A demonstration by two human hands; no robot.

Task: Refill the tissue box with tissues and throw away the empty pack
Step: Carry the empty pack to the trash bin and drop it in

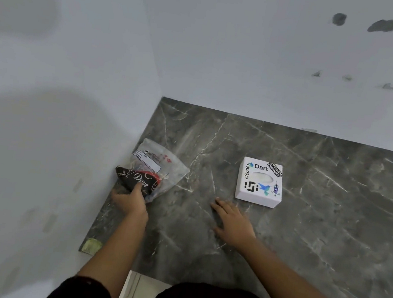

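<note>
Dark marble counter [304,221] set into a wall corner. Tissue pack [151,168]: thin clear plastic with a dark printed band, lying flat at the counter's left edge, hard against the wall. It looks slack and crumpled, so probably nearly or wholly empty, though the film is too hazy to tell what is left inside.

Handling judgement: light, soft, no stiffness, film likely a bit slippery. It will collapse under any grip. Best taken by pinching a bunched corner or the near printed end, not by the flat middle.

Left hand [130,201] is on the pack's near end, fingers curled and thumb laid on the dark band, gripping it. Right hand [233,219] rests flat on the bare counter, fingers spread, holding nothing.

Tissue box [260,182]: white, square, stickered top with an oval slot, standing just beyond the right hand's fingertips, not touched. Pack and box sit well apart.
</note>
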